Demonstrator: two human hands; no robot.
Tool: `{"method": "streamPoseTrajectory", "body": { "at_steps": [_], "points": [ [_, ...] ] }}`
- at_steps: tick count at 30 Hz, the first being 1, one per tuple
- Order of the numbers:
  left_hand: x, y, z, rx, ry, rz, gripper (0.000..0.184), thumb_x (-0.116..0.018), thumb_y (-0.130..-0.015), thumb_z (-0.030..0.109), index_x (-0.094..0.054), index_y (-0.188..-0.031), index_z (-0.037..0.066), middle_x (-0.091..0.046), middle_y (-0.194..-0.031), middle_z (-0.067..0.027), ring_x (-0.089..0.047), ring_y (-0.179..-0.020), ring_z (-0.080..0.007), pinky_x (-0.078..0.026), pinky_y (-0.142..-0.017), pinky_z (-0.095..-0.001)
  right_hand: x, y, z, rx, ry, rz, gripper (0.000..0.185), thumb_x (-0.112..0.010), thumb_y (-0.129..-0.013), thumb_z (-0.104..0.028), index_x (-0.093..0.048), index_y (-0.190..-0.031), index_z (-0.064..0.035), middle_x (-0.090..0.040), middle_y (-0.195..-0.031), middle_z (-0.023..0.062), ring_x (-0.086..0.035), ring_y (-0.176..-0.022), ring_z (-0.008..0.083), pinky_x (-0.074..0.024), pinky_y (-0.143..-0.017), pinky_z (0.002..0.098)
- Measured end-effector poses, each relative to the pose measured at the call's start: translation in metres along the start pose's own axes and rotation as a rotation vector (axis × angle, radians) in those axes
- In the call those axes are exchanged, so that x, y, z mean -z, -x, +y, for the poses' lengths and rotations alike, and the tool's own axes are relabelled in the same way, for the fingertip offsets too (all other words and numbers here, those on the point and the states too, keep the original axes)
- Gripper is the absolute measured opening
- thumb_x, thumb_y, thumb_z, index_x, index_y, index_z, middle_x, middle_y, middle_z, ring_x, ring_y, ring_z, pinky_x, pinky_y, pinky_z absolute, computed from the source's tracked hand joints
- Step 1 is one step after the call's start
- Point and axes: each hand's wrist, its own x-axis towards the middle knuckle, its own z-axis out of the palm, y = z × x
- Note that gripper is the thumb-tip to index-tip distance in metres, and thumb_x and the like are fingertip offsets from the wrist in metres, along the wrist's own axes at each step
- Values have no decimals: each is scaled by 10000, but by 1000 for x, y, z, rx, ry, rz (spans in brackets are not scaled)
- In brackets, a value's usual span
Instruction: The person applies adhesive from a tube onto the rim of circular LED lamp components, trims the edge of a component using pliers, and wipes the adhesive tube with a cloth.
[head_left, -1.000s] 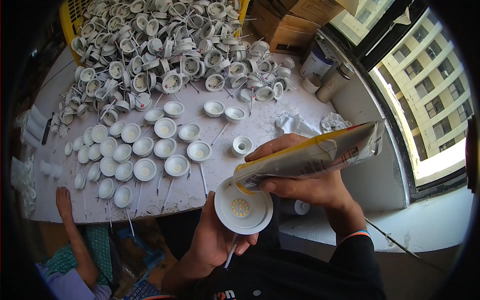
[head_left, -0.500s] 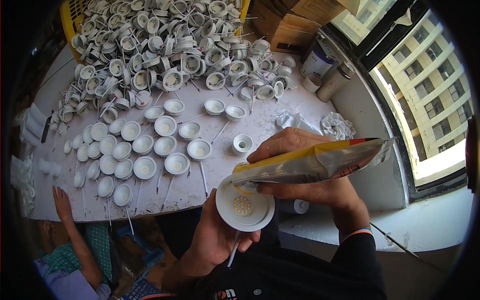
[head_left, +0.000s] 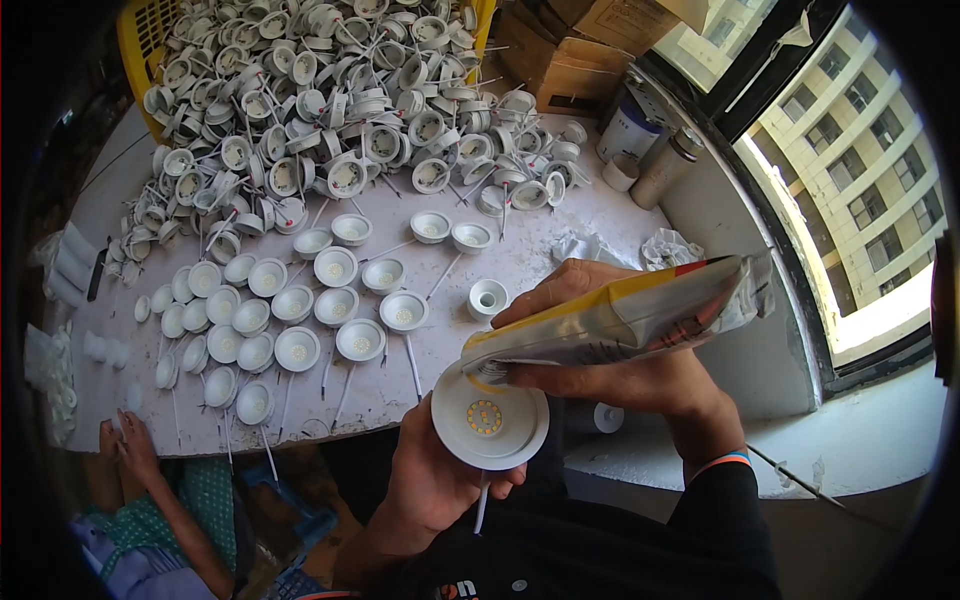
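Observation:
My left hand [head_left: 432, 478] is closed around a round white LED downlight [head_left: 510, 432], held tilted with its open face up. A ring of small yellow LED chips shows inside it, and a white cable hangs below. In my right hand [head_left: 640, 385] is a yellow and silver foil pouch [head_left: 610, 325], gripped between thumb and fingers. The pouch's lower end meets the far rim of the downlight; the exact contact is hidden. Just beyond the pouch, a small white cup-shaped part [head_left: 487, 298] sits on the table.
Rows of white downlights [head_left: 334, 267] with cables cover the near table [head_left: 400, 205]. Behind them a large heap of lamp housings [head_left: 330, 110] spills from a yellow basket [head_left: 150, 60]. A co-worker's hands [head_left: 135, 450] are at the left edge. Cans [head_left: 672, 165] and crumpled plastic [head_left: 675, 250] lie right.
The co-worker's hands have come together at the table edge, with a small pale piece near the fingers. My view has shifted slightly; my hands keep nearly the same hold on downlight and pouch.

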Motion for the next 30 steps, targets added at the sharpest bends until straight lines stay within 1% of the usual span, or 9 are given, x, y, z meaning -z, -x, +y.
{"method": "streamPoseTrajectory", "body": {
  "at_steps": [10, 14, 17, 19, 20, 22, 25, 27, 30],
  "points": [
    [1, 5, -1, -78, 107, -69, 672, -305, -839, 506, -314, -1219, -49, -504, -1002, -272, -576, -799, -351, -509, -602, -364, -3, 0, -7, -28, -51, 47, 277, -743, -637, -149, -632, -876, -67, -624, -866, 40, -568, -800, 156, -455, -703, 292],
    [5, 8, 0, -144, 2, -103, 687, -326, -827, 510, -302, -1229, -47, -492, -1027, -276, -568, -831, -361, -506, -643, -380, -2, -1, -6, 26, -39, 45, 266, -737, -643, -139, -630, -875, -65, -624, -868, 39, -567, -801, 158, -457, -705, 293],
    [1, 10, -2, -211, -36, -27, 680, -357, -818, 492, -293, -1239, -40, -488, -1050, -264, -561, -867, -359, -499, -685, -405, -1, -2, -9, 43, 4, 43, 252, -730, -651, -132, -634, -876, -72, -621, -862, 36, -572, -797, 160, -461, -710, 290],
    [-4, 11, -2, -320, -294, 136, 673, -499, -741, 464, -334, -1239, 42, -448, -1120, -212, -528, -843, -335, -479, -641, -388, -2, -3, -10, 48, 43, 46, 246, -726, -655, -129, -636, -877, -75, -620, -858, 35, -576, -794, 160, -463, -710, 286],
    [-2, 10, -2, -315, -302, 134, 673, -499, -741, 464, -334, -1239, 42, -448, -1120, -212, -528, -843, -335, -479, -641, -388, -2, -4, -9, 80, 34, 32, 245, -726, -655, -129, -637, -877, -76, -618, -858, 35, -580, -796, 157, -464, -712, 284],
    [5, 7, -1, -434, -313, -72, 698, -578, -737, 329, -266, -1269, 1, -427, -1166, -210, -507, -1008, -323, -465, -820, -425, -2, -6, -9, 113, 25, 27, 245, -725, -655, -128, -638, -877, -77, -617, -857, 35, -583, -797, 155, -465, -715, 283],
    [3, 10, -2, -537, -362, 22, 746, -657, -673, 246, -273, -1268, 13, -393, -1199, -183, -464, -1070, -291, -430, -881, -411, -1, -6, -11, 106, 6, 5, 245, -726, -656, -133, -633, -873, -68, -615, -858, 39, -587, -796, 152, -465, -711, 283],
    [9, 8, -3, -586, -415, 16, 750, -665, -662, 225, -271, -1261, 5, -381, -1209, -174, -441, -1095, -278, -410, -900, -399, -3, -6, -10, 166, -45, 15, 312, -713, -689, -200, -603, -932, -40, -618, -849, 78, -583, -749, 142, -465, -643, 271],
    [7, 5, -8, -728, -554, 62, 773, -677, -639, 195, -251, -1250, -13, -369, -1189, -150, -404, -1117, -253, -370, -925, -373, -2, -5, -14, 117, -21, 10, 316, -714, -688, -205, -604, -936, -42, -620, -825, 68, -582, -710, 135, -463, -602, 261]
  ]
}}
